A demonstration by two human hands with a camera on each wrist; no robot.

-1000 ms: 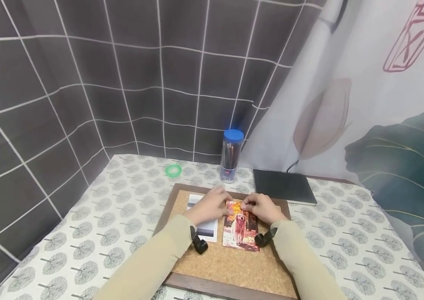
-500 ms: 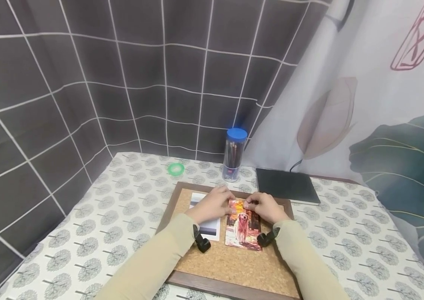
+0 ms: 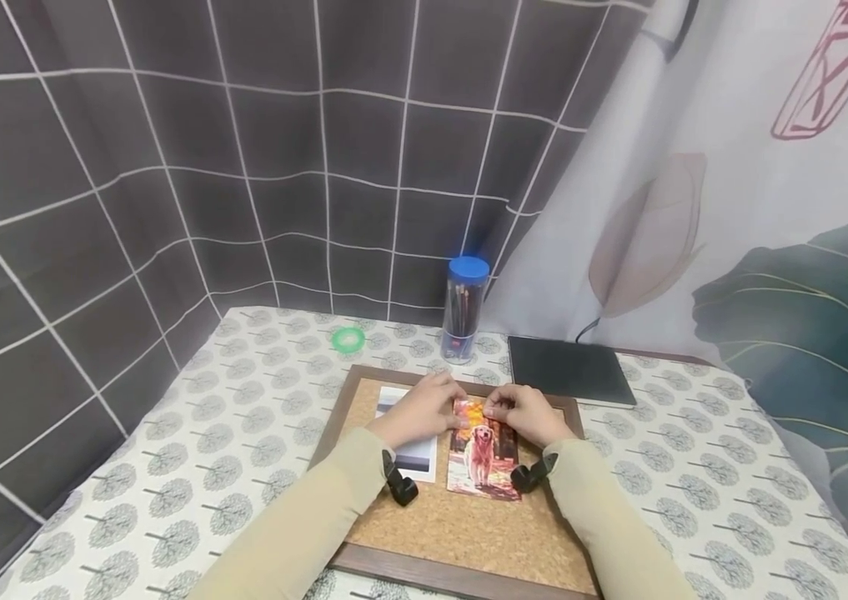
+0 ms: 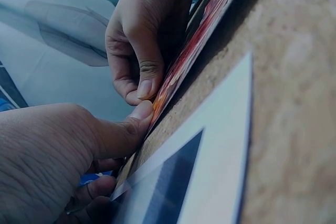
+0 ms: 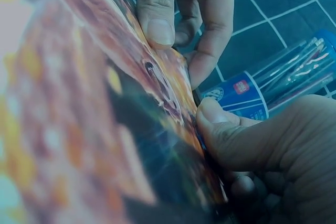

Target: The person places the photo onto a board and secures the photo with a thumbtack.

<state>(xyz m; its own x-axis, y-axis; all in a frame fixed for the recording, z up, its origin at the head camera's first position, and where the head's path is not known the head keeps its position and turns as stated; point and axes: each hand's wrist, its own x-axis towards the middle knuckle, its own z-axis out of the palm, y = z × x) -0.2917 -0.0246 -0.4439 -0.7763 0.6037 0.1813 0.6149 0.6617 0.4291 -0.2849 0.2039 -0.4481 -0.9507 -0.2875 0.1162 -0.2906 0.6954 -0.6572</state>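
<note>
A glossy photo of a golden dog among autumn leaves (image 3: pixel 479 462) lies over the cork board (image 3: pixel 461 533), its upper edge raised off the cork in the left wrist view. My left hand (image 3: pixel 424 412) pinches the top edge near the left corner, thumb on the printed face. Close beside it, my right hand (image 3: pixel 532 417) pinches the same edge further right. In the right wrist view both thumbs meet the photo (image 5: pixel 142 82) a short way apart. Fingertips behind the photo are partly hidden. A white-bordered photo (image 3: pixel 421 462) lies under my left wrist, partly covered.
Beyond the board stand a clear tube with a blue lid (image 3: pixel 464 308), holding thin sticks, and a green tape ring (image 3: pixel 348 339). A flat black panel (image 3: pixel 572 371) lies behind at right. The tablecloth (image 3: pixel 243 450) has a tree print; dark gridded cloth (image 3: pixel 258 167) hangs behind.
The head view shifts slightly right and back again. Both hands keep their hold on the top edge of the dog photo, with no clear movement.
</note>
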